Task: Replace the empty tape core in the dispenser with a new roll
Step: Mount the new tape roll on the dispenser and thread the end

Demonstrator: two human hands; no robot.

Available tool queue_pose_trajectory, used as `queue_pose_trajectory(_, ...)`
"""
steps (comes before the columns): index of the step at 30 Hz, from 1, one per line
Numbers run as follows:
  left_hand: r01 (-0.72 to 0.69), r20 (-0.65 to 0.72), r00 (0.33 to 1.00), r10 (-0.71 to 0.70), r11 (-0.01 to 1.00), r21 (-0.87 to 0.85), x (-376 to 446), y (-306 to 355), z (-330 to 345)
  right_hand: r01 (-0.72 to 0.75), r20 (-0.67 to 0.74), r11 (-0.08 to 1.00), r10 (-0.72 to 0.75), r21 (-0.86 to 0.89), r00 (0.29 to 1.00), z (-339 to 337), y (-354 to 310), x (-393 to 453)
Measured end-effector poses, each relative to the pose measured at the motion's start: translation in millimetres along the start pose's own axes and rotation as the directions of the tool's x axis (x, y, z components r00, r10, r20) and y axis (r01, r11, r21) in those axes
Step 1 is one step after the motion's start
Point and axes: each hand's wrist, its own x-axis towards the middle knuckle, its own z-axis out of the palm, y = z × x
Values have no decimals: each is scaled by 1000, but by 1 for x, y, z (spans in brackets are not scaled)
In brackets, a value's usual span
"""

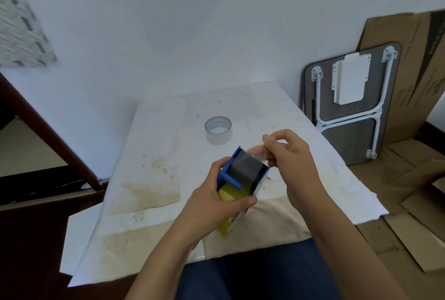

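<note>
A blue tape dispenser (234, 174) with a yellowish tape roll (228, 194) inside it is held above the table in my left hand (216, 201), fingers wrapped round the roll and frame. My right hand (291, 155) pinches a clear strip of tape (258, 151) at the dispenser's far end, by the metal plate. An empty whitish tape core (218, 130) stands on end on the table beyond the hands, apart from both.
The table (154, 155) is covered with stained white paper. A folded small table (349, 104) and flattened cardboard (409, 82) lean against the wall at right. More cardboard lies on the floor at right. A dark wooden frame (48, 131) stands at left.
</note>
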Motion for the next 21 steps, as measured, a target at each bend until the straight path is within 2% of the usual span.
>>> queue_pose_trajectory(3, -26, -38, 999, 28, 998, 51, -1, 3, -1, -42, 29, 999, 41, 23, 999, 0, -1, 1)
queue_pose_trajectory(5, -46, -69, 996, 52, 996, 80, -3, 5, -3, -118, 102, 986, 107, 116, 989, -2, 0, 2)
queue_pose_trajectory(11, -46, -40, 998, 49, 997, 69, -5, 2, -18, -403, 368, 855, 278, 325, 887, -6, 11, 4)
queue_pose_trajectory(15, -36, -29, 999, 37, 999, 28, -6, 1, -22, -421, 421, 842, 265, 337, 867, -1, 16, 3)
queue_pose_trajectory(21, -15, -21, 1000, 14, 999, -40, -8, 2, -23, -395, 403, 861, 253, 322, 880, 6, 15, 2)
